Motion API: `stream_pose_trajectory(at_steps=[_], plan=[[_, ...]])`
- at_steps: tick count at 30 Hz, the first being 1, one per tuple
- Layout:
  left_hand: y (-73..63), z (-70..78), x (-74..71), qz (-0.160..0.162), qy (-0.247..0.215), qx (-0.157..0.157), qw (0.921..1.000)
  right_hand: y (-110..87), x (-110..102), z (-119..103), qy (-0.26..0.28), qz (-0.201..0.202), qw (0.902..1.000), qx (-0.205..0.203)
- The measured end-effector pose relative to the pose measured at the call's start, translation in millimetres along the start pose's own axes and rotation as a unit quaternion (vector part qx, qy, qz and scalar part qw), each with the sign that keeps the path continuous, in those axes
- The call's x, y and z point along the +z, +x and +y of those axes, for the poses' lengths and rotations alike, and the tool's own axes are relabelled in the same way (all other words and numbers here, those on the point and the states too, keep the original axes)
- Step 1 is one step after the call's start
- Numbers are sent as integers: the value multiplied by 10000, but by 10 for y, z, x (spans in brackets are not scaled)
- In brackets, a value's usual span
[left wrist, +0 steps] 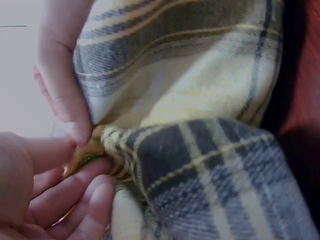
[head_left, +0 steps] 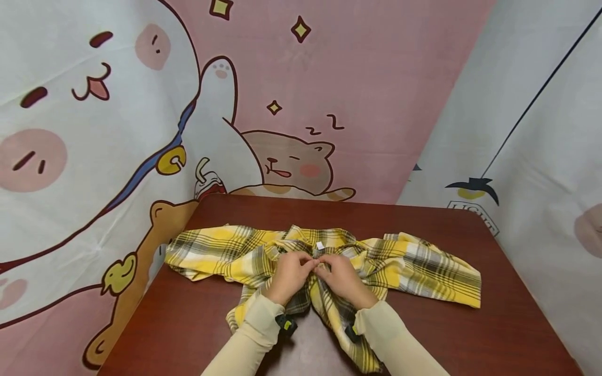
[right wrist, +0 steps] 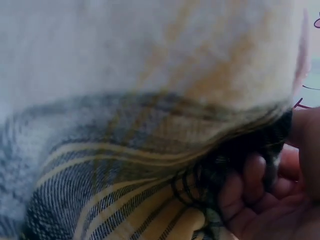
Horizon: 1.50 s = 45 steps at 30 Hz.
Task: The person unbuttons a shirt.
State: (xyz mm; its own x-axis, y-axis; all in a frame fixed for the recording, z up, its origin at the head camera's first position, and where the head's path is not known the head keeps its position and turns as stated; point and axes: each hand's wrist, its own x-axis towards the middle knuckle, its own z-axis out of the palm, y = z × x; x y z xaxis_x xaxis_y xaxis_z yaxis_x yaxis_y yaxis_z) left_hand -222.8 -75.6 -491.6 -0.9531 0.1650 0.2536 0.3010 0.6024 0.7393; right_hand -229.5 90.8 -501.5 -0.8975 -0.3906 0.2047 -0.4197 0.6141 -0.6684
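A yellow, grey and white plaid shirt [head_left: 404, 261] lies on the table, its sleeves spread to both sides. At its collar area, my left hand [head_left: 290, 274] and right hand [head_left: 344, 278] meet fingertip to fingertip. In the left wrist view, the left hand's thumb and fingers [left wrist: 70, 197] pinch the shirt's edge [left wrist: 115, 137] beside a small greenish round thing, perhaps a button [left wrist: 89, 158]. The right hand's curled fingers [right wrist: 255, 195] grip the cloth from the other side, partly hidden by a fold. A white label [head_left: 320, 245] shows just beyond the fingertips.
The reddish-brown table [head_left: 508, 324] extends past the shirt on every side. Behind it hangs a pink and white cartoon-printed cloth [head_left: 371, 94], with another pale sheet [head_left: 545, 130] at the right. One front panel [head_left: 345, 334] of the shirt trails toward the table's near side.
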Motion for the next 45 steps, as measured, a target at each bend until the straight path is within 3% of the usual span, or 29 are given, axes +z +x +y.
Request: stream_pose_trajectory(at_steps=[3, 13, 16, 19, 23, 25, 27, 29, 32, 36, 41, 45], plan=[[5, -9, 3, 266, -108, 5, 9996, 2, -4, -8, -46, 226, 9997, -34], [22, -51, -46, 22, -1049, -258, 9941, -1, 4, 5, -96, 824, 9954, -470], [23, -93, -28, 11, -1600, -436, 9861, -10, 6, 11, -4, 992, 9932, -608], [26, -139, 6, 3, -2550, -777, 9638, -16, 14, 21, 141, 1212, 9902, -676], [26, -176, 48, 23, -3774, -1115, 9193, -21, 31, 33, 271, 1562, 9844, -763], [22, -186, 62, 1, -4177, -1259, 8998, -29, 40, 34, 307, 1718, 9810, -843], [13, -189, 68, -18, -4410, -1415, 8863, -41, 49, 36, 341, 1829, 9784, -903], [4, -191, 70, -39, -4537, -1485, 8787, -49, 63, 44, 398, 1952, 9750, -985], [-4, -185, 69, -57, -4570, -1449, 8776, -54, 79, 52, 493, 2139, 9695, -1092], [-8, -161, 75, 4, -4458, -1255, 8863, -52, 93, 56, 556, 2332, 9641, -1141], [-11, -162, 80, 191, -4237, -1117, 8987, -54, 94, 46, 701, 2245, 9662, -1053], [-15, -181, 75, 224, -4286, -1057, 8970, -65, 78, 38, 928, 2075, 9693, -934]])
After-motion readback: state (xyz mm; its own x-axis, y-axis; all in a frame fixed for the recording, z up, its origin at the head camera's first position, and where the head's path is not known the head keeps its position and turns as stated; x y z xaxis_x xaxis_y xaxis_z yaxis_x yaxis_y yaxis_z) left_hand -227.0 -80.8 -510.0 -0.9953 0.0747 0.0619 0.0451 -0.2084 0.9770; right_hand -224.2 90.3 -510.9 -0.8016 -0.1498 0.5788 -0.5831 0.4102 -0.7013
